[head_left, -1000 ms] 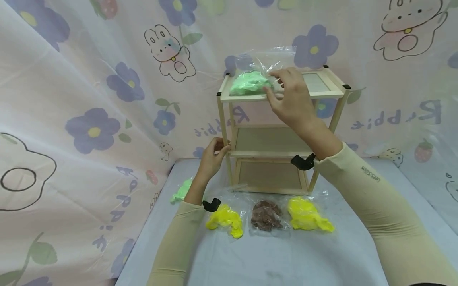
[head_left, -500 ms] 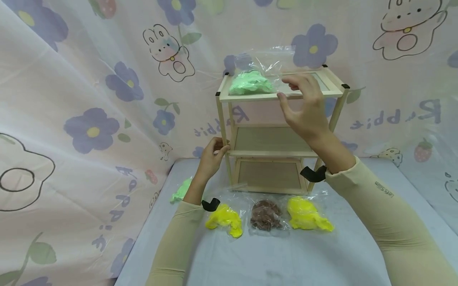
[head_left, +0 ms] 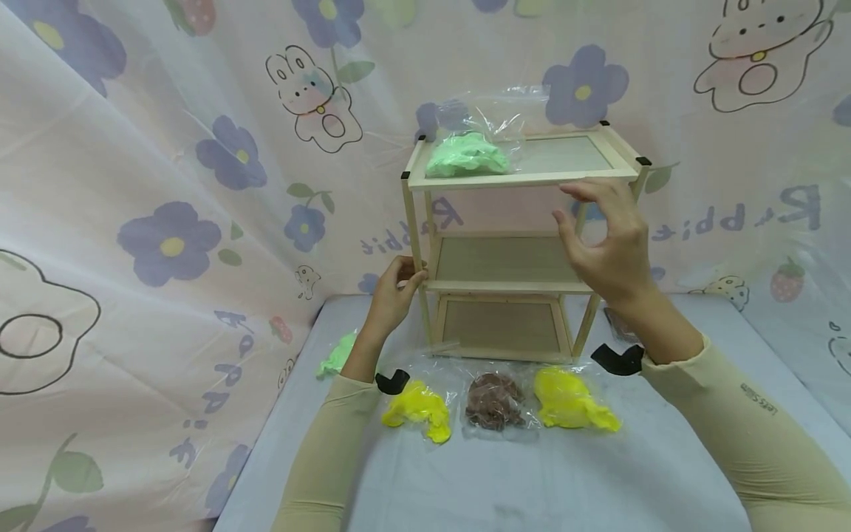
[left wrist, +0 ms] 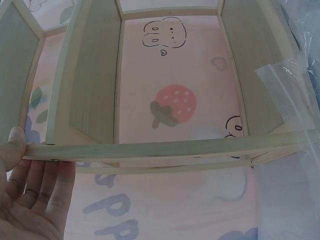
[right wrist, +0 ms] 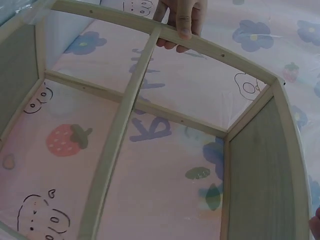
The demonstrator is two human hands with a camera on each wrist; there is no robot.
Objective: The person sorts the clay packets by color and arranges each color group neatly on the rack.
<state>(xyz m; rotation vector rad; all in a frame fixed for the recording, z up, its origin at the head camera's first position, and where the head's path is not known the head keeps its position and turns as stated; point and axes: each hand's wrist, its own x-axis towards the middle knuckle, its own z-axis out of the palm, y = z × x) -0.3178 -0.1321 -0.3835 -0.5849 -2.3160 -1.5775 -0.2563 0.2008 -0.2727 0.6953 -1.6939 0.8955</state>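
Note:
A three-tier wooden shelf [head_left: 501,286] stands on the table. My left hand [head_left: 397,290] grips its left front post near the middle tier; in the left wrist view the thumb and fingers of that hand [left wrist: 37,192] lie on either side of the post [left wrist: 150,151]. On the left of the top tier sits a clear bag of light green clay [head_left: 468,155]. My right hand [head_left: 613,240] is held in the air by the shelf's right side, thumb and fingers apart with nothing between them. The right wrist view shows the left hand [right wrist: 182,22] on the post too.
In front of the shelf lie bagged yellow clay [head_left: 419,410], bagged brown clay [head_left: 495,401] and another yellow bag [head_left: 573,399]. Green clay [head_left: 337,355] is behind my left forearm. A partly hidden package [head_left: 621,325] lies right of the shelf. A patterned curtain [head_left: 166,295] hangs behind.
My right hand has moved away from the green clay bag, rightward and down past the top tier's front edge. The bag stays on the top tier. My left hand has kept its grip.

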